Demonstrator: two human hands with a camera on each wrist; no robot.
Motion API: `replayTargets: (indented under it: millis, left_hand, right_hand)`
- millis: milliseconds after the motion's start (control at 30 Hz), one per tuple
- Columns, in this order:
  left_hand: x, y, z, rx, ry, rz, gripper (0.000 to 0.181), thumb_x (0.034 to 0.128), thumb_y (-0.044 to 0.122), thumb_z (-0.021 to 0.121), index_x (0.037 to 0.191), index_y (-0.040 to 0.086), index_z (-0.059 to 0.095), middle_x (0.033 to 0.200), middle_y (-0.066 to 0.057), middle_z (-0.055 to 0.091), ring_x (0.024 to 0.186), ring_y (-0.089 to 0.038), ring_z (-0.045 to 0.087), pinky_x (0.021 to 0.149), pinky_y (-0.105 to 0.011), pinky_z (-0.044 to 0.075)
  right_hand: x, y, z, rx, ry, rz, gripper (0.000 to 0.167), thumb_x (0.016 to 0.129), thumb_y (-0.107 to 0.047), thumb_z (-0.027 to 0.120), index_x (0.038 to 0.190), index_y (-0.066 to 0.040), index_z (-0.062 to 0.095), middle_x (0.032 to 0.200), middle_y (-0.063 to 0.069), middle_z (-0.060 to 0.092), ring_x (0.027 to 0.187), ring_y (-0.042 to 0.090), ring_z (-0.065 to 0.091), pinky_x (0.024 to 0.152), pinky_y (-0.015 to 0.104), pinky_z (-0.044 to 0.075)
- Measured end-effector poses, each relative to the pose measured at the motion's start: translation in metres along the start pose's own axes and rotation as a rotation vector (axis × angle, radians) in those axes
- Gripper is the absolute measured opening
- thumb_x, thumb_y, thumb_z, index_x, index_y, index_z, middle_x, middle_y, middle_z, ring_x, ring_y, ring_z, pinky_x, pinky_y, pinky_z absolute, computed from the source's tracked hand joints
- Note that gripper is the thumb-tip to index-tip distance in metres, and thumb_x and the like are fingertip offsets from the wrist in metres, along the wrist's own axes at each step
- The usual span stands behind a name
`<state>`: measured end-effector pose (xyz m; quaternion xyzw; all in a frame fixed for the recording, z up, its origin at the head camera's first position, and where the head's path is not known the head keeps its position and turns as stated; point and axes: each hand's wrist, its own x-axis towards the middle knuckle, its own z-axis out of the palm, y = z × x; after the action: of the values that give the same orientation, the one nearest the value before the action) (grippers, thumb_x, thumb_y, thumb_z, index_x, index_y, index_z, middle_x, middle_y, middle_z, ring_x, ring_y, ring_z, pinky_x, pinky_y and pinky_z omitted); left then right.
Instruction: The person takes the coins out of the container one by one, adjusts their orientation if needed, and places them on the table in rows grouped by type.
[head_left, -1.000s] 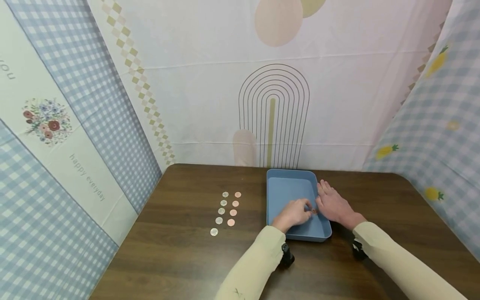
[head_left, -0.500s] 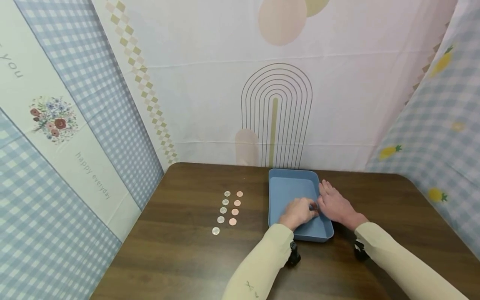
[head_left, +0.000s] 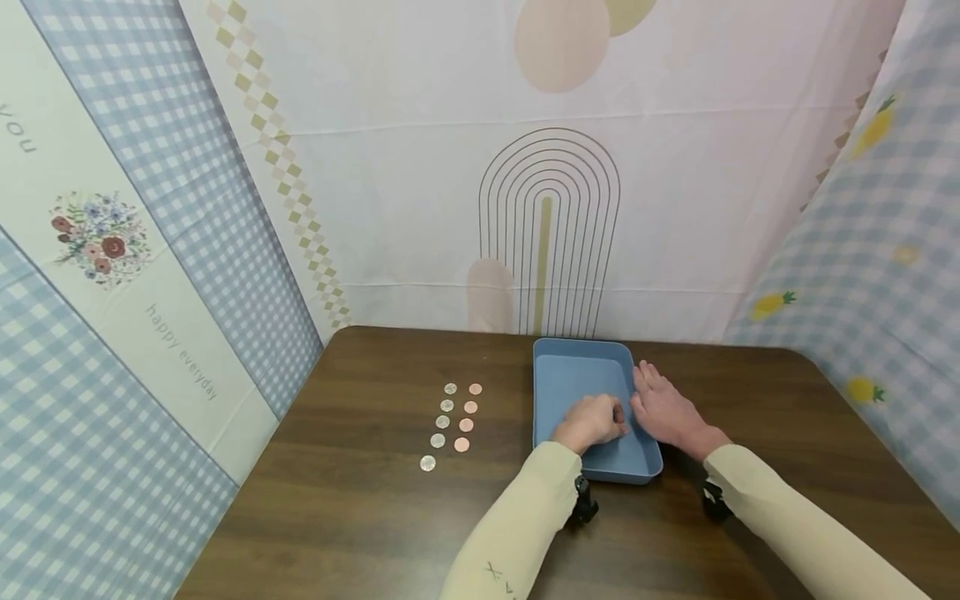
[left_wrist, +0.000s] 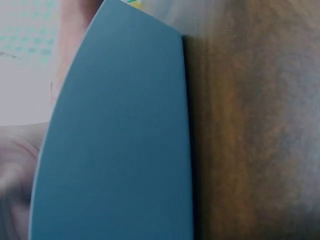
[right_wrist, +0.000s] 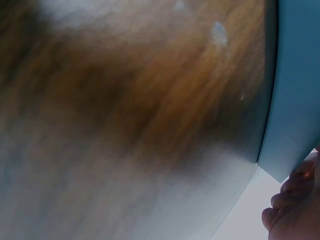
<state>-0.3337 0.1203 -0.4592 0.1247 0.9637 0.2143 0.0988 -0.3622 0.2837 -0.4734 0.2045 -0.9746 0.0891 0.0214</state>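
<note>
A blue tray [head_left: 573, 375] lies on the table toward the right. Inside it, my left hand [head_left: 590, 421] bends down with thumb and fingers curled together at the fingertips, pinching a copper coin low in the tray; the coin itself is mostly covered by the fingers. Along the tray's right wall rests my right hand [head_left: 666, 411], fingers straight and pointing away from me. The left wrist view has the tray's outer wall [left_wrist: 120, 130] close up, with part of the left hand [left_wrist: 17, 180] behind its rim. In the right wrist view, fingers [right_wrist: 295, 200] show at the tray corner.
Left of the tray, a column of several silver coins [head_left: 442, 422] stands beside a column of several copper coins [head_left: 467, 425] on the brown wooden table [head_left: 360, 517]. A patterned cloth [head_left: 390, 167] hangs behind the table, with checked cloths on both sides.
The copper coin seen on the tray floor by the left fingertips a second ago is now covered by them. The left fingers have closed together; the right hand stays at the tray's side.
</note>
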Motion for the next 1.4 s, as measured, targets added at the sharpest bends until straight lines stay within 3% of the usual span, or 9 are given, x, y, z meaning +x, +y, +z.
replayTargets:
  millis: [367, 600, 700, 900, 1133, 1400]
  left_hand:
    - [-0.003, 0.001, -0.003, 0.061, -0.060, -0.043, 0.038, 0.0930, 0.035, 0.066, 0.063, 0.017, 0.052, 0.059, 0.003, 0.045, 0.056, -0.015, 0.047, 0.054, -0.030, 0.038]
    - [-0.006, 0.003, -0.005, 0.132, -0.080, -0.057, 0.024, 0.0929, 0.034, 0.066, 0.077, 0.017, 0.059, 0.075, 0.002, 0.058, 0.068, -0.015, 0.053, 0.063, -0.031, 0.044]
    - [-0.008, 0.003, -0.005, 0.146, -0.056, -0.044, 0.024, 0.0927, 0.031, 0.066, 0.075, 0.017, 0.059, 0.077, 0.003, 0.058, 0.069, -0.015, 0.052, 0.063, -0.031, 0.043]
    - [-0.011, 0.005, -0.005, 0.104, 0.021, -0.047, 0.040, 0.0915, 0.021, 0.063, 0.057, 0.016, 0.042, 0.060, 0.002, 0.036, 0.054, -0.014, 0.036, 0.049, -0.030, 0.033]
    - [-0.017, -0.001, -0.005, 0.008, 0.063, -0.026, 0.009, 0.0899, 0.019, 0.066, 0.084, 0.023, 0.060, 0.076, 0.009, 0.055, 0.063, -0.011, 0.050, 0.056, -0.027, 0.040]
    - [-0.029, -0.001, -0.011, -0.053, 0.113, -0.053, 0.017, 0.0874, 0.018, 0.070, 0.081, 0.024, 0.055, 0.072, 0.008, 0.053, 0.061, -0.013, 0.049, 0.053, -0.028, 0.039]
  right_hand:
    - [0.001, 0.001, 0.004, 0.007, 0.013, 0.000, 0.057, 0.103, -0.020, 0.034, 0.145, 0.018, 0.026, 0.154, 0.038, 0.020, 0.144, 0.051, 0.021, 0.115, 0.060, 0.023]
    - [0.000, 0.003, 0.006, 0.011, 0.019, -0.004, 0.057, 0.103, -0.020, 0.034, 0.145, 0.018, 0.026, 0.154, 0.038, 0.020, 0.144, 0.051, 0.021, 0.115, 0.061, 0.023]
    - [0.001, 0.003, 0.006, 0.011, 0.017, -0.003, 0.057, 0.103, -0.020, 0.035, 0.145, 0.018, 0.026, 0.154, 0.038, 0.020, 0.144, 0.051, 0.021, 0.115, 0.061, 0.023]
    - [0.002, 0.005, 0.001, 0.012, 0.013, -0.018, 0.056, 0.104, -0.019, 0.035, 0.144, 0.019, 0.026, 0.153, 0.039, 0.019, 0.143, 0.053, 0.021, 0.114, 0.061, 0.024]
    - [0.002, 0.005, 0.003, 0.018, 0.008, -0.016, 0.057, 0.103, -0.020, 0.034, 0.145, 0.018, 0.025, 0.154, 0.039, 0.018, 0.143, 0.053, 0.021, 0.114, 0.061, 0.023]
    - [-0.001, 0.002, 0.000, 0.025, 0.011, -0.016, 0.057, 0.103, -0.020, 0.035, 0.145, 0.018, 0.025, 0.154, 0.039, 0.019, 0.143, 0.052, 0.021, 0.114, 0.061, 0.023]
